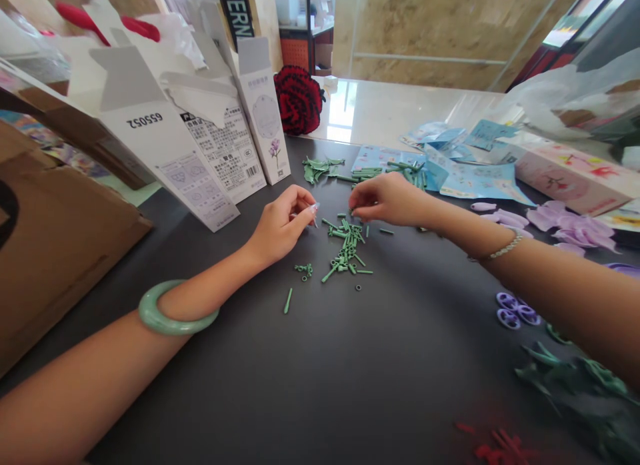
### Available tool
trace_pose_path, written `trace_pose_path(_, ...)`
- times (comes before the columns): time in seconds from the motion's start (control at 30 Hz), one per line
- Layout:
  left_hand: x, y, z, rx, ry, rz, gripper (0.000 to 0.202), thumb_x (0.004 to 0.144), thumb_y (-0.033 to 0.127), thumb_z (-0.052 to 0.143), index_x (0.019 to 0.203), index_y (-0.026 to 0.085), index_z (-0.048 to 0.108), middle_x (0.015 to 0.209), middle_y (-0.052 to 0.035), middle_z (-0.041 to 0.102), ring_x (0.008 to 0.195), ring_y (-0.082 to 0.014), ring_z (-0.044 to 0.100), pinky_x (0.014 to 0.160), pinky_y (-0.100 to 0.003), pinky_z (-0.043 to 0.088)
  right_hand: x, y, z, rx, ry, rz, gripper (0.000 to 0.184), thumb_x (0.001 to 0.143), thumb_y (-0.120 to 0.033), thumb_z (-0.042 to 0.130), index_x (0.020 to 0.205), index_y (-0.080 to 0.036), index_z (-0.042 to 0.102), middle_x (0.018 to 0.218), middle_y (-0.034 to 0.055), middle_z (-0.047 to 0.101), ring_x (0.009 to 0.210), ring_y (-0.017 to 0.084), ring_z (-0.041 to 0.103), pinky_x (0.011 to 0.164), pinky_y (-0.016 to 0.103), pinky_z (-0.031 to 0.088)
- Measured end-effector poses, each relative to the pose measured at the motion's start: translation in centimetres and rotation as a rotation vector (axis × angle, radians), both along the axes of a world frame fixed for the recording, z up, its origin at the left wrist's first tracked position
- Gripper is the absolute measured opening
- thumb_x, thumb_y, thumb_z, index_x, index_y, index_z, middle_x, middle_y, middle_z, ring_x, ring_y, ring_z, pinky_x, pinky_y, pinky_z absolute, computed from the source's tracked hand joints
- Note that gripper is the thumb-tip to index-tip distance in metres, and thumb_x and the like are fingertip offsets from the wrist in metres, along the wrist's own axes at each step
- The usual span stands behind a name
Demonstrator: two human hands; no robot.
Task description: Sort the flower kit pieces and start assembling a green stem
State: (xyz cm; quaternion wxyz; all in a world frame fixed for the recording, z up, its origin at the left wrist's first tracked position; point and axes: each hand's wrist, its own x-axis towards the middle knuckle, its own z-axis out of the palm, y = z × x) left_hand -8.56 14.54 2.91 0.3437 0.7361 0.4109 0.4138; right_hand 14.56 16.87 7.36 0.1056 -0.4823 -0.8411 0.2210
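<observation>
We're bent over a pile of green stem pcs (345,248) in the middle of the dark desk (260,392). L hand (279,226) is narrow, thumb + fingertips pinching a tiny pale pc (314,210) right beside the pile's 10 o'clock; too small to tell its shape. R hand (385,198) is narrow too, fingertips down at the pile's 12 o'clock; can't tell if they hold anything. Jade bangle (175,310) on L wrist, thin bead bracelet (505,246) on R.

Progress so far: we see only one small joined green bit (303,270), at the pile's 8 o'clock. Most stem pcs lie loose. Left to go, by the look of it: green leaf sprigs (320,170) at 12 o'clock, lilac petals (563,220) at 3, purple ring pcs (513,310) at 4, dark green leaves (575,385) at 4–5, and red pcs (500,446) at 5, none fixed to the stems.

A finished-looking red flower (299,100) stands at 11, next to white cartons (215,142). Blue printed sheets (475,182) lie at 1–2, pink box (570,175) at 2, brown cardboard box (55,252) at 9.
</observation>
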Motion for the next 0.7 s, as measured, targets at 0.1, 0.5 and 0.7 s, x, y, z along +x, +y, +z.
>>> trace_pose_path(0.1,0.0,0.0,0.0,0.001,-0.004,-0.007,0.013,0.086,0.032,0.055,0.089,0.02,0.053,0.074,-0.0007,0.062,0.07,-0.0157,0.062,0.067,-0.031,0.051,0.4,-0.2,0.0,-0.289,0.366,-0.149,0.005,0.081,-0.024,0.063,0.083,-0.02,0.064,0.084,0.0072,0.074,0.079,0.021,0.071,0.074,0.036,0.058)
trace_pose_path(0.5,0.0,0.1,-0.2,0.003,0.0,0.004,0.012,0.085,0.033,0.055,0.089,0.021,0.053,0.074,-0.0009,0.062,0.07,-0.0156,0.062,0.067,-0.03,0.05,0.1,-0.3,-0.3,-0.582,0.883,-0.243,0.009,0.081,-0.016,0.05,0.087,-0.022,0.052,0.104,0.0129,0.071,0.109,0.023,0.067,0.104,0.037,0.051)
trace_pose_path(0.7,0.1,0.0,-0.1,0.004,-0.002,0.005,0.012,0.085,0.032,0.055,0.089,0.021,0.053,0.074,-0.0005,0.062,0.07,-0.0158,0.062,0.067,-0.03,0.05,-0.5,-0.6,-0.4,-0.699,0.758,-0.281,0.005,0.089,-0.023,0.055,0.086,-0.019,0.058,0.095,0.0126,0.072,0.092,0.02,0.07,0.093,0.035,0.058)
